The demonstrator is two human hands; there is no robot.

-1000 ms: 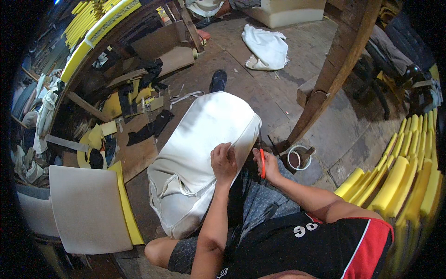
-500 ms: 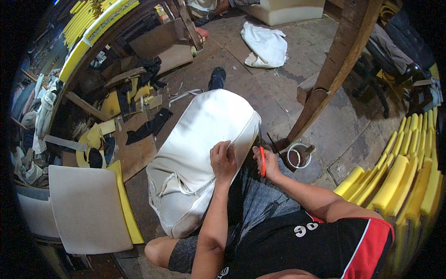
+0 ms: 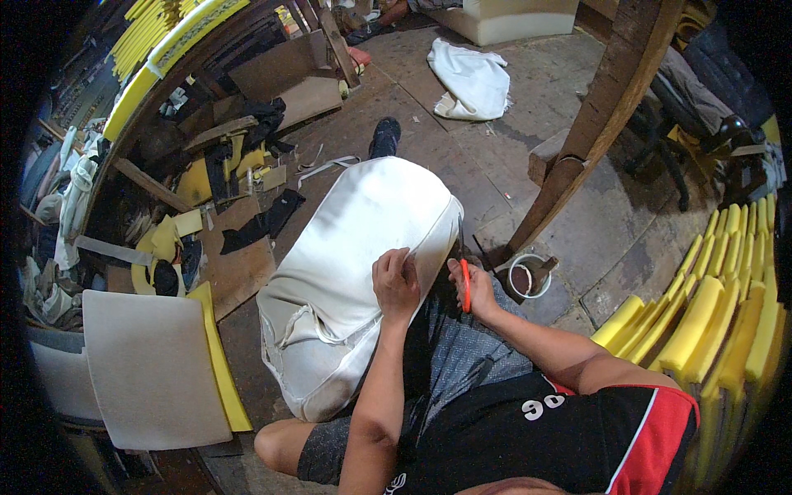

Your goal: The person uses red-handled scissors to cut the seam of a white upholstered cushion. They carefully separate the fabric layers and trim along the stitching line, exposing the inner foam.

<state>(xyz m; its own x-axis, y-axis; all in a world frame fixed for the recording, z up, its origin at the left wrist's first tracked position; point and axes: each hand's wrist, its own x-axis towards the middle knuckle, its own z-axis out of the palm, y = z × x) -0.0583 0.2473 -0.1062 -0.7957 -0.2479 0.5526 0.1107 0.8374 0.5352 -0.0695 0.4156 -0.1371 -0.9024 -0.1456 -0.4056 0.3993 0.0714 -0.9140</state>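
A long cushion in a white fabric cover (image 3: 371, 210) lies across my lap and legs. Its far end is smooth and rounded, while the near end has loose folds and a gathered, open-looking edge. My left hand (image 3: 396, 285) rests at the cover's right side, its fingers curled and pinching the fabric by the seam. In my right hand (image 3: 474, 289) is a pair of scissors (image 3: 465, 285) with orange handles. The dark blades point away from me along the cushion's right edge; whether they touch the cloth I cannot tell.
A white bucket (image 3: 530, 276) stands right of my knee, near a wooden beam (image 3: 569, 165). Yellow foam pieces (image 3: 693, 322) are stacked at right. Pale padded panels (image 3: 153, 371) lie at left. Scraps and boards (image 3: 247, 272) litter the floor, with a white cloth (image 3: 470, 78) farther off.
Almost nothing differs; the view has shifted very slightly. Both hands, the scissors and the cushion keep their places.
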